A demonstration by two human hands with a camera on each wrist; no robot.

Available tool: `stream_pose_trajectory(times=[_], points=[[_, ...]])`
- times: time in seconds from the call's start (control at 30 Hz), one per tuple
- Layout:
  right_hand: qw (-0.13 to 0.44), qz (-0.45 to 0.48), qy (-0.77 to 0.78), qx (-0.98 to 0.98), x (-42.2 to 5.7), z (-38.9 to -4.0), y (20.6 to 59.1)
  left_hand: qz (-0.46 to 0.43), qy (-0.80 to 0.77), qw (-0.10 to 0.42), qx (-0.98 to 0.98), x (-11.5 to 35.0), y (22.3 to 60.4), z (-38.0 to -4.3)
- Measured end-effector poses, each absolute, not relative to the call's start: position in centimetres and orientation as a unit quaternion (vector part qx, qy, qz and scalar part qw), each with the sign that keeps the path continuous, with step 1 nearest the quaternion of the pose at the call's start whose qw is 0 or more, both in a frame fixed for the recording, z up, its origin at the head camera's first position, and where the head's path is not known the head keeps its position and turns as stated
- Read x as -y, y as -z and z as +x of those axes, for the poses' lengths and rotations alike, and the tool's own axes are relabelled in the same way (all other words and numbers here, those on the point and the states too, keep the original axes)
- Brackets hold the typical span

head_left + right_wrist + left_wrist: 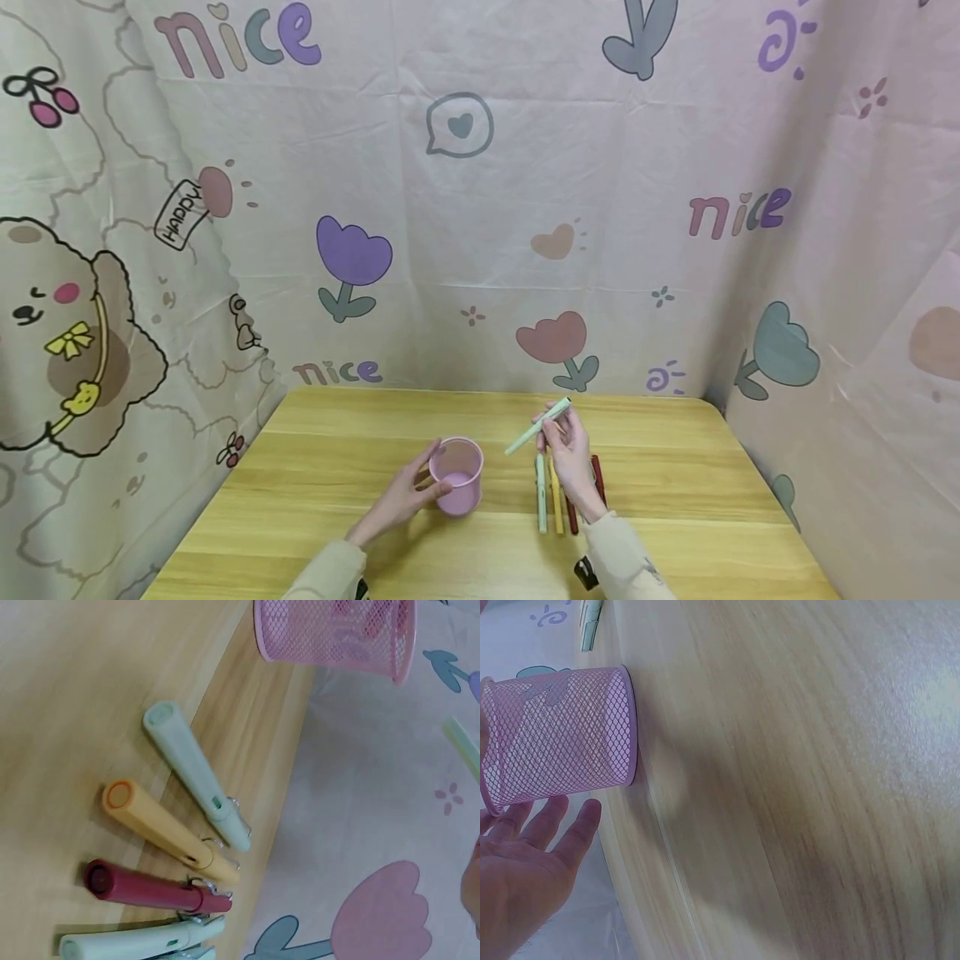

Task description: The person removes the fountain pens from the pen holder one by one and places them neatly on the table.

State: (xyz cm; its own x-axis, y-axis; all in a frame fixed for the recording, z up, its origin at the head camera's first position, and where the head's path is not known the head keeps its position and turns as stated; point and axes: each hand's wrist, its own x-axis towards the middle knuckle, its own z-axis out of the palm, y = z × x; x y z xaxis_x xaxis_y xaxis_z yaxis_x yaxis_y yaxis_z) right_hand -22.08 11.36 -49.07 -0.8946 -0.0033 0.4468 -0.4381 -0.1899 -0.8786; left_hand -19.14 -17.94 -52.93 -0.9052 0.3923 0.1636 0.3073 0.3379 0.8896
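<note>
A pink mesh pen holder (459, 497) stands upright on the wooden table. My left hand (408, 497) holds it from the left, thumb across the front and fingers along the far side; in the left wrist view, those fingers (547, 825) lie against the mesh. Above the table, to the right of the holder, my right hand (567, 454) pinches a pale green pen (528, 435), tilted with its dark end up. Below that hand lie a pale green pen (187, 765), a yellow pen (161, 829), a dark red pen (150, 886) and other pens.
The pens lie side by side in a row, some partly hidden by my right hand and sleeve (626, 554). A patterned cloth (480, 208) hangs behind the table (360, 417) and along both sides. Something small and black (586, 573) shows beside the right sleeve.
</note>
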Motion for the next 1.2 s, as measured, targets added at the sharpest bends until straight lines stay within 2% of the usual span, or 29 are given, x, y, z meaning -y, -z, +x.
stream_pose_trajectory(times=[0.23, 0.63, 1.2], points=[[0.133, 0.127, -0.753, 0.631, -12.5, -21.8, 49.5, 0.215, -0.534, 0.039, -0.817, 18.0, 52.9, -19.2], [0.113, 0.156, -0.749, 0.635, -14.8, -21.3, 50.6, 0.216, -0.536, 0.04, -0.815, 18.1, 53.1, -19.2], [0.067, 0.079, -0.707, 0.7, -19.5, -20.3, 51.4, 0.209, -0.541, 0.047, -0.813, 18.0, 52.8, -19.0]])
